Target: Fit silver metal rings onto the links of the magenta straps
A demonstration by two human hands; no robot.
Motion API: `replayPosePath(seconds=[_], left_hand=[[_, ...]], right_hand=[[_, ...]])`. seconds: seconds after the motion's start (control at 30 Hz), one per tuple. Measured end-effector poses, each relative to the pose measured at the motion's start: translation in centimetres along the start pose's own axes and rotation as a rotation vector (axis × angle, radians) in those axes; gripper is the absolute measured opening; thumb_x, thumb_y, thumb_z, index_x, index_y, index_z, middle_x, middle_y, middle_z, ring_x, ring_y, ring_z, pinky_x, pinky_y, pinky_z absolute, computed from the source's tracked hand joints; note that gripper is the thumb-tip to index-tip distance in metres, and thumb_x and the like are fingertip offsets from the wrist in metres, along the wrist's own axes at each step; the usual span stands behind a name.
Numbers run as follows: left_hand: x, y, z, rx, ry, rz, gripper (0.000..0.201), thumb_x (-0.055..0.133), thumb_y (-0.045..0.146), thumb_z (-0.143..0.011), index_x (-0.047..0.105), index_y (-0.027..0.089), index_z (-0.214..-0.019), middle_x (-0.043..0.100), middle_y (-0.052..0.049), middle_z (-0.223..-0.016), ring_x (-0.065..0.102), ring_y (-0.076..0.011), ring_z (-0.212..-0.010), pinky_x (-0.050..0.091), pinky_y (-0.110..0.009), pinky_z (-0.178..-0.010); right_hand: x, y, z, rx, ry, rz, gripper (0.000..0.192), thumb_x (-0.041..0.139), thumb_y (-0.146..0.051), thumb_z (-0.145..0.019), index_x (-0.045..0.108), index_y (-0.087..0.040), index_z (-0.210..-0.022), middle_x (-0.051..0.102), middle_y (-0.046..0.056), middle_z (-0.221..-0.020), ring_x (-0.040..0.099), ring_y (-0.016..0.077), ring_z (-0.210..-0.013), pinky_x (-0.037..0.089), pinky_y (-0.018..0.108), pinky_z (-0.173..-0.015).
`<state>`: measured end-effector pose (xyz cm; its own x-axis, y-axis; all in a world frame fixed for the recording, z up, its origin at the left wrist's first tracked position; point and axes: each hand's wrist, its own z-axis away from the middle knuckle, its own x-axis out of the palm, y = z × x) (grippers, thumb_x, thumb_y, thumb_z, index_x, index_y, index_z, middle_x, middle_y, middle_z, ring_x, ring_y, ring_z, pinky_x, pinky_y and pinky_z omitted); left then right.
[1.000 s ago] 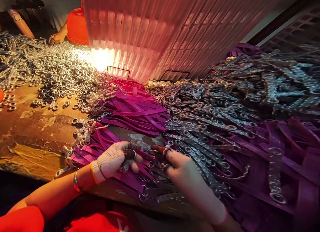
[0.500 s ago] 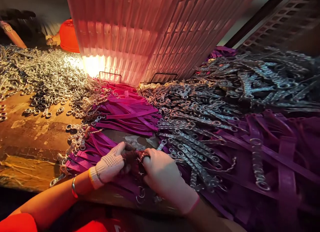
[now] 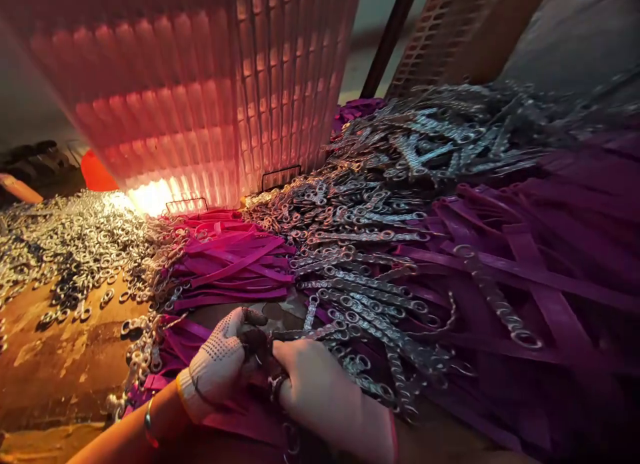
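Observation:
My left hand (image 3: 220,354), in a white dotted glove with dark fingertips, is closed with thumb and fingers pinched. Against it, my right hand (image 3: 320,384), in a plain pale glove with a pink cuff, is also closed. Between them is a small dark piece with a bit of metal, mostly hidden by the fingers. Purple straps (image 3: 245,421) lie under the hands. A ringed, braided metal strip (image 3: 315,331) runs rightward just above my right hand; whether it is held I cannot tell.
Behind the hands lies a bundle of magenta straps (image 3: 235,257). Loose metal rings (image 3: 75,251) cover the left of the wooden table (image 3: 50,384). Ringed metal strips (image 3: 365,291) pile up at right, beside wide purple straps (image 3: 540,284). A translucent ribbed panel (image 3: 190,97) stands behind, lit from below.
My view has turned rightward and tilted, so the panel and piles sit further left. Both hands stay together and closed, and the metal strip now shows above my right hand.

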<state>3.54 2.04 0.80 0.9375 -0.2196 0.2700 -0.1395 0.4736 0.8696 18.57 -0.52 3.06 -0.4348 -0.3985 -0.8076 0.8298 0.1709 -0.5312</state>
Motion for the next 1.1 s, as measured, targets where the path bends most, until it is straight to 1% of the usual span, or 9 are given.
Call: replayPosePath(seconds=[0.13, 0.27, 0.33, 0.53, 0.63, 0.77, 0.87, 1.0, 1.1], left_hand=[[1.2, 2.2, -2.7, 0.096, -0.045, -0.179, 0.019, 0.06, 0.025, -0.08, 0.059, 0.016, -0.096, 0.063, -0.003, -0.079, 0.058, -0.0131, -0.064, 0.047, -0.024, -0.059], [2.8, 6.4, -8.9, 0.454, 0.033, -1.186, 0.017, 0.049, 0.023, -0.091, 0.064, 0.015, -0.094, 0.068, -0.008, -0.092, 0.062, -0.0185, -0.087, 0.05, -0.029, -0.079], [4.0, 8.3, -12.7, 0.385, 0.091, -1.551, 0.017, 0.053, 0.017, -0.089, 0.065, 0.014, -0.1, 0.068, -0.011, -0.102, 0.063, -0.0229, -0.099, 0.049, -0.035, -0.088], [6.6, 10.4, -18.9, 0.224, 0.086, -1.654, 0.019, 0.063, 0.027, -0.09, 0.065, 0.011, -0.099, 0.067, -0.008, -0.102, 0.065, -0.0205, -0.097, 0.053, -0.043, -0.088], [5.7, 11.3, -17.7, 0.271, 0.059, -1.572, 0.011, 0.069, 0.021, -0.082, 0.066, 0.011, -0.086, 0.068, -0.011, -0.093, 0.065, -0.0227, -0.093, 0.053, -0.037, -0.082], [3.2, 11.4, -12.6, 0.348, -0.005, -1.354, 0.005, 0.061, 0.016, -0.079, 0.063, 0.014, -0.083, 0.068, -0.009, -0.08, 0.066, -0.0186, -0.069, 0.048, -0.026, -0.061], [1.6, 9.3, -7.8, 0.302, -0.092, -1.001, 0.014, 0.052, 0.026, -0.085, 0.059, 0.015, -0.09, 0.065, -0.004, -0.072, 0.05, -0.0087, -0.043, 0.039, -0.021, -0.045], [0.7, 5.3, -2.5, 0.185, -0.142, -0.453, 0.026, 0.057, 0.041, -0.085, 0.055, 0.016, -0.079, 0.051, 0.003, -0.06, 0.035, -0.0039, -0.039, 0.029, -0.017, -0.039], [0.5, 3.2, -0.2, 0.111, -0.114, -0.307, 0.036, 0.061, 0.048, -0.085, 0.051, 0.016, -0.072, 0.042, 0.005, -0.054, 0.028, -0.0031, -0.036, 0.019, -0.017, -0.034]], right_hand=[[-0.4, 1.1, -0.5, 0.136, 0.148, -0.081, 0.023, 0.052, -0.008, -0.068, 0.066, -0.015, -0.085, 0.073, 0.012, -0.088, 0.064, 0.0216, -0.076, 0.031, 0.03, -0.063], [-1.9, 3.9, -1.4, 0.187, 0.389, -0.465, 0.021, 0.042, -0.008, -0.072, 0.061, -0.017, -0.077, 0.069, 0.006, -0.075, 0.056, 0.0177, -0.07, 0.034, 0.027, -0.062], [-2.7, 5.1, -1.6, 0.104, 0.526, -0.627, 0.017, 0.041, -0.017, -0.077, 0.058, -0.019, -0.074, 0.065, 0.003, -0.071, 0.052, 0.0173, -0.069, 0.035, 0.026, -0.061], [-3.1, 5.8, -1.4, 0.082, 0.546, -0.549, 0.019, 0.042, -0.015, -0.075, 0.061, -0.02, -0.076, 0.064, 0.002, -0.069, 0.05, 0.0168, -0.068, 0.036, 0.025, -0.063], [-3.1, 5.4, -1.4, 0.089, 0.48, -0.462, 0.03, 0.04, -0.006, -0.072, 0.064, -0.019, -0.083, 0.068, 0.002, -0.075, 0.054, 0.0165, -0.071, 0.038, 0.023, -0.065], [-3.5, 4.8, -1.0, 0.044, 0.497, -0.307, 0.033, 0.041, -0.002, -0.068, 0.065, -0.019, -0.083, 0.069, 0.004, -0.081, 0.058, 0.0172, -0.076, 0.039, 0.024, -0.068], [-3.5, 4.2, -0.6, 0.021, 0.52, -0.164, 0.033, 0.043, -0.002, -0.069, 0.066, -0.018, -0.086, 0.07, 0.007, -0.089, 0.061, 0.0196, -0.084, 0.041, 0.026, -0.073], [-2.9, 2.7, 0.0, 0.0, 0.4, 0.041, 0.034, 0.044, -0.005, -0.073, 0.067, -0.017, -0.095, 0.07, 0.009, -0.094, 0.062, 0.0207, -0.088, 0.042, 0.028, -0.076], [-2.5, 1.4, 0.6, -0.015, 0.321, 0.159, 0.031, 0.045, -0.007, -0.077, 0.066, -0.017, -0.097, 0.07, 0.009, -0.097, 0.063, 0.0199, -0.088, 0.041, 0.028, -0.075]])
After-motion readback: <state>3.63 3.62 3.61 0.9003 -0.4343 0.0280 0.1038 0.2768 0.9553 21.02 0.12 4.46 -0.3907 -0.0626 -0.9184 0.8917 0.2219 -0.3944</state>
